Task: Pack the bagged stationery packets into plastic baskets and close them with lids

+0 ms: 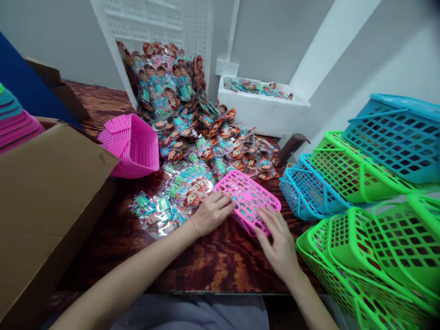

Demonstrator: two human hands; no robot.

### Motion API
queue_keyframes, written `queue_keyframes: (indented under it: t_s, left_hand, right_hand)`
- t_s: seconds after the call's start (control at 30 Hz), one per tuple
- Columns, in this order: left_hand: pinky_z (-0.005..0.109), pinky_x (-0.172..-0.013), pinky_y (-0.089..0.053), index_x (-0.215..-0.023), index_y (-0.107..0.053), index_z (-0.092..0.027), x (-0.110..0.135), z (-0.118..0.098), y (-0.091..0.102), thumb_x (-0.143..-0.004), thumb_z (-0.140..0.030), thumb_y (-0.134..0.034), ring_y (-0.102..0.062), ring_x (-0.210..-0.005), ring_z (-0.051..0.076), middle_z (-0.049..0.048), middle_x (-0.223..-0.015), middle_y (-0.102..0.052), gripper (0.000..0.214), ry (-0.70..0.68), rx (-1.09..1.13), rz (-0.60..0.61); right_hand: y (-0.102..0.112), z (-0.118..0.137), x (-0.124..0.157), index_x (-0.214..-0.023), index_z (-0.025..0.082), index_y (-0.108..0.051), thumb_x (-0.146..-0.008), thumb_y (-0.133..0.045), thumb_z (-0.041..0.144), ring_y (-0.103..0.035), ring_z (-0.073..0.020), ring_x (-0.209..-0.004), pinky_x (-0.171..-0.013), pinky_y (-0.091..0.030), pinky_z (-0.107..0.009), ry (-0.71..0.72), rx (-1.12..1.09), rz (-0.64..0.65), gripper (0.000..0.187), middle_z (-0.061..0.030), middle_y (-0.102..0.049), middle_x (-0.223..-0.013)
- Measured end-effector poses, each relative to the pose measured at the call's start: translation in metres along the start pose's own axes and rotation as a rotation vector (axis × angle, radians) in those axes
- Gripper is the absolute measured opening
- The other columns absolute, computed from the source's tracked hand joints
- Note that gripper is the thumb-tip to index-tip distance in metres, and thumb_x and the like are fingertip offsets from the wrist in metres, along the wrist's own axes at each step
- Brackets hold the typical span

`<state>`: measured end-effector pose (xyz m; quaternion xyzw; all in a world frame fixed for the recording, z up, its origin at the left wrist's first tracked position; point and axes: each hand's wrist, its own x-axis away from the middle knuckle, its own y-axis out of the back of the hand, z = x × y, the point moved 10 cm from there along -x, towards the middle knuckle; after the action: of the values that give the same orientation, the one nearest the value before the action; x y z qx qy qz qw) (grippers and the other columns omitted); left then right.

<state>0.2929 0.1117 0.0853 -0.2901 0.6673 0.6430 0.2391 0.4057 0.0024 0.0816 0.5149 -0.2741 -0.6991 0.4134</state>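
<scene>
A small pink plastic basket [244,191] with a hole-patterned lid on top sits on the wooden table in front of me. Through the holes, colourful contents show only in part. My left hand [213,211] grips its near left edge, fingers curled at the rim. On the right corner, my right hand [277,242] holds the basket with fingers over the lid and thumb along the side. Just left of it lie clear packets with cartoon figures [192,190], and a smaller group of packets [160,215] lies nearer to me.
Nested pink baskets [132,146] stand at the left behind a cardboard box [51,197]. A big heap of packets [206,133] spills from a white crate [120,64]. Behind it is a white foam box [254,107]. Green baskets [374,243] and blue baskets [395,137] crowd the right.
</scene>
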Motion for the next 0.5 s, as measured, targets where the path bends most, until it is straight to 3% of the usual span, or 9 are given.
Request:
queue_keyframes:
  t_s: [0.1,0.3,0.43,0.5]
  left_hand:
    - [0.038,-0.088,-0.055,-0.117,-0.063,-0.016,0.002,-0.024,-0.006,-0.101,-0.019,-0.043,-0.063,-0.097,0.021,0.0099,-0.104,-0.07,0.025,0.029,-0.041,-0.043]
    - [0.046,-0.091,-0.055,-0.126,-0.06,-0.016,0.02,-0.042,-0.002,-0.095,-0.013,-0.052,-0.062,-0.106,0.026,0.0115,-0.111,-0.071,0.032,0.117,-0.123,-0.234]
    - [0.047,-0.101,-0.052,-0.134,-0.054,-0.013,0.017,-0.032,0.001,-0.095,-0.011,-0.045,-0.057,-0.119,0.027,0.0138,-0.126,-0.065,0.04,0.075,0.011,-0.046]
    - [0.049,-0.106,-0.048,-0.135,-0.053,-0.012,0.014,-0.016,0.007,-0.095,-0.009,-0.041,-0.055,-0.124,0.027,0.0137,-0.133,-0.061,0.042,0.081,0.066,0.055]
  right_hand:
    - [-0.01,0.007,0.003,-0.147,0.028,-0.045,-0.096,-0.054,0.026,-0.042,-0.0328,-0.14,-0.112,-0.036,-0.057,0.016,0.174,-0.043,0.051,-0.0103,-0.047,-0.151]
    - [-0.02,0.009,0.017,-0.15,0.031,-0.04,-0.096,-0.045,0.009,-0.042,-0.0289,-0.141,-0.109,-0.037,-0.049,0.106,0.27,-0.187,0.058,-0.0058,-0.055,-0.144]
    - [-0.017,0.006,0.008,-0.15,0.029,-0.042,-0.097,-0.045,0.012,-0.043,-0.0284,-0.14,-0.109,-0.036,-0.049,0.123,0.267,-0.139,0.055,-0.0061,-0.055,-0.145]
    - [-0.014,0.004,0.002,-0.149,0.028,-0.043,-0.098,-0.044,0.012,-0.045,-0.0277,-0.138,-0.108,-0.037,-0.047,0.136,0.265,-0.104,0.054,-0.0062,-0.055,-0.144]
